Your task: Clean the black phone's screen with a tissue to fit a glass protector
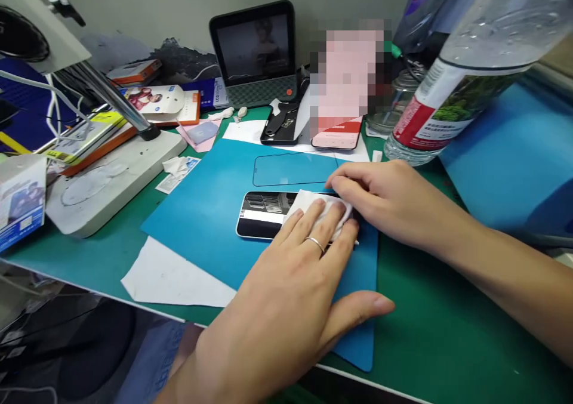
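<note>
A smartphone (259, 225) lies flat with its dark, reflective screen up on a blue mat (201, 213). My left hand (308, 261) presses a folded white wipe (304, 200) onto the right part of the screen. Its fingers are stretched out flat and its thumb sticks out to the right. At the phone's right end, my right hand (380, 192) has its fingers curled in against the edge; the exact contact is partly hidden. Just behind the phone lies a clear screen protector (290, 170) with a thin black outline.
A phone with a lit pink screen (344, 126) and a dark phone (280, 123) lie behind the mat. A large water bottle (447, 105) stands at right. At left are a white stand base (111, 183) and boxes (156, 102). A smart display (253, 52) stands at the back.
</note>
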Motion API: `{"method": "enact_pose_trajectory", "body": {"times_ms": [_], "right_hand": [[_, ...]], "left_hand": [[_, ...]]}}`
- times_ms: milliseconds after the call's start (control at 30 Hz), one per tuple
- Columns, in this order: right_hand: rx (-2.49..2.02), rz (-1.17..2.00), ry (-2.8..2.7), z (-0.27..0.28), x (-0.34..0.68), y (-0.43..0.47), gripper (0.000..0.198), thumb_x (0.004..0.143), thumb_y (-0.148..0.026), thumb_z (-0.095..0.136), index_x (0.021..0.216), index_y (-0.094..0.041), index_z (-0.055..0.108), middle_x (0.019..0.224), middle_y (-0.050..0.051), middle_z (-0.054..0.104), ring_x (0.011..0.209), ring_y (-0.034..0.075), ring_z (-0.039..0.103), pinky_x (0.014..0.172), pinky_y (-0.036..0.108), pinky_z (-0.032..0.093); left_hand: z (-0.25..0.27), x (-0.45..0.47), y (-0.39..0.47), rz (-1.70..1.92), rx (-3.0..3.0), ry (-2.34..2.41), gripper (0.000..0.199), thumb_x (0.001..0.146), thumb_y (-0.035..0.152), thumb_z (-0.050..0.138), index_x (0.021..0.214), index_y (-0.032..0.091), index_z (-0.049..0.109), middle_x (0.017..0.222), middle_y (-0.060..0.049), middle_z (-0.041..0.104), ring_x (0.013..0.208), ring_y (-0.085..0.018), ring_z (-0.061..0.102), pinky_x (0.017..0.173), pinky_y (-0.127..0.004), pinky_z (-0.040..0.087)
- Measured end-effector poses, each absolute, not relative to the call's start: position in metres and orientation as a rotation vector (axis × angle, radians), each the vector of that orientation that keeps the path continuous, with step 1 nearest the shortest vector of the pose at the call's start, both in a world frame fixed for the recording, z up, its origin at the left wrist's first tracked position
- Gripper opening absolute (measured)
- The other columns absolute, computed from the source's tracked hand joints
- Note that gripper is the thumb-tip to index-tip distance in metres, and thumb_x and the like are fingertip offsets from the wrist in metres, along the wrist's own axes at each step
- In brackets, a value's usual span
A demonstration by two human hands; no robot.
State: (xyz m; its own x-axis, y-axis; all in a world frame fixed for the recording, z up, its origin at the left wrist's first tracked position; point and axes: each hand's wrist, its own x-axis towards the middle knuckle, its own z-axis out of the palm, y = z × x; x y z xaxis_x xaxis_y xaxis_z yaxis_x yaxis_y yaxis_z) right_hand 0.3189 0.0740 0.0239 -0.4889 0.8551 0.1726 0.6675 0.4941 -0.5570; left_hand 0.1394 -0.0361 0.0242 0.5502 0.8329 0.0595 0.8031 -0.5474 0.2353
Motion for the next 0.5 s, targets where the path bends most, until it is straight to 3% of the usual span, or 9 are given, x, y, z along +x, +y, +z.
{"method": "enact_pose_trajectory", "body": {"times_ms": [100, 233, 367, 500], "right_hand": [[-1.278, 0.617, -2.297, 0.024, 0.318, 0.077, 0.039, 0.100, -0.039, 0.046, 0.082, -0.020, 0.076, 0.067, 0.002, 0.070, 0.066, 0.021, 0.061, 0.067, 0.035, 0.037], [-1.334, 0.682, -2.253, 0.023, 0.319, 0.078, 0.045, 0.102, -0.047, 0.043, 0.080, -0.024, 0.075, 0.054, 0.001, 0.058, 0.064, 0.024, 0.060, 0.067, 0.038, 0.037], [-1.425, 0.740, -2.202, 0.024, 0.317, 0.077, 0.047, 0.105, -0.052, 0.044, 0.082, -0.025, 0.074, 0.054, 0.000, 0.057, 0.062, 0.023, 0.058, 0.065, 0.038, 0.038], [-1.428, 0.779, -2.101, 0.025, 0.315, 0.074, 0.070, 0.105, -0.071, 0.039, 0.064, -0.022, 0.067, 0.049, 0.002, 0.055, 0.054, 0.019, 0.054, 0.069, 0.040, 0.043]], "left_hand": [[0.026, 0.118, -0.036, 0.268, 2.558, 1.427, 0.070, 0.112, 0.061, 0.031, 0.164, 0.015, 0.043, 0.174, -0.004, 0.033, 0.165, -0.020, 0.021, 0.134, -0.043, 0.020], [0.022, 0.092, -0.038, 0.262, 2.518, 1.625, 0.071, 0.113, 0.061, 0.032, 0.165, 0.013, 0.040, 0.175, -0.007, 0.030, 0.164, -0.025, 0.026, 0.132, -0.049, 0.030], [0.018, 0.076, -0.040, 0.294, 2.474, 1.707, 0.075, 0.112, 0.062, 0.030, 0.166, 0.011, 0.037, 0.175, -0.009, 0.029, 0.163, -0.028, 0.027, 0.129, -0.049, 0.037], [0.021, 0.069, -0.037, 0.324, 2.465, 1.698, 0.075, 0.112, 0.061, 0.032, 0.165, 0.009, 0.040, 0.174, -0.011, 0.031, 0.163, -0.028, 0.028, 0.130, -0.049, 0.034]]}}
